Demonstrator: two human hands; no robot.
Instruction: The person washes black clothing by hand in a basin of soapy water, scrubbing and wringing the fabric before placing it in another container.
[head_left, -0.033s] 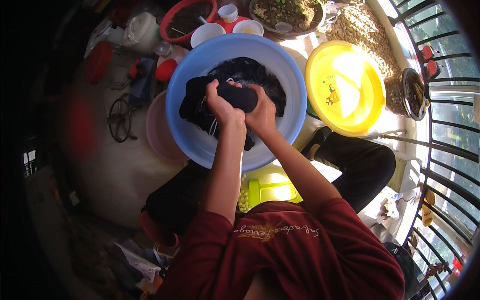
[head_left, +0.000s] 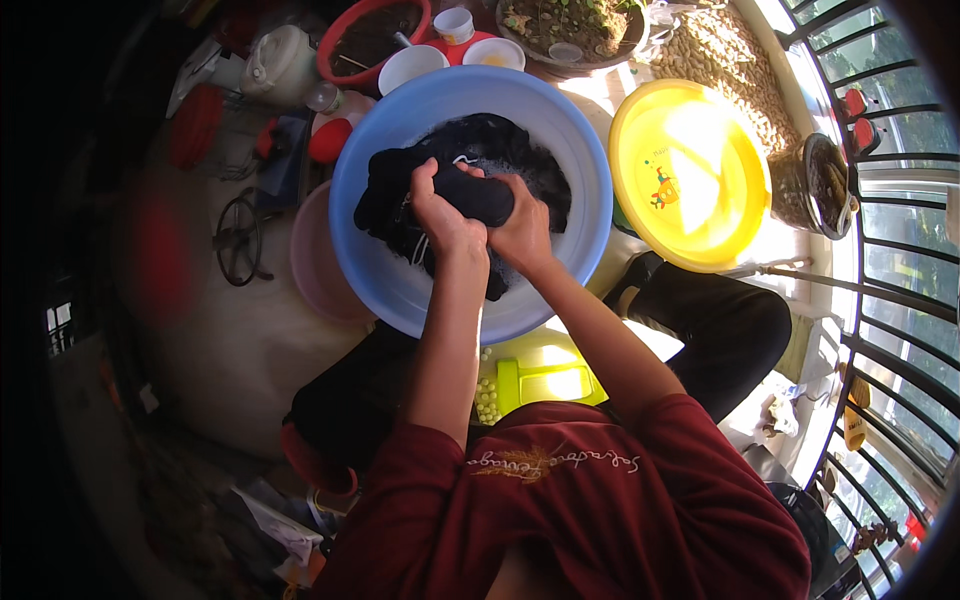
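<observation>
A large blue basin (head_left: 350, 270) holds a wet black garment (head_left: 485, 140) with a white cord, lying in slightly foamy water. Above the basin's middle, my left hand (head_left: 445, 215) is closed around a bunched part of the cloth. My right hand (head_left: 520, 222) grips the same dark bundle from its right side, with the fingers wrapped over it. The two wrists almost touch. Folds of cloth hide some of the fingertips, and the garment's exact kind does not show.
At the right stands a yellow basin (head_left: 640, 225) in sunlight, with a pink basin (head_left: 310, 270) partly under the blue one. White bowls (head_left: 410, 68) and a red planter (head_left: 335, 20) are beyond. A green plastic stool (head_left: 510, 385) sits near my lap; barred windows (head_left: 910, 220) line the right.
</observation>
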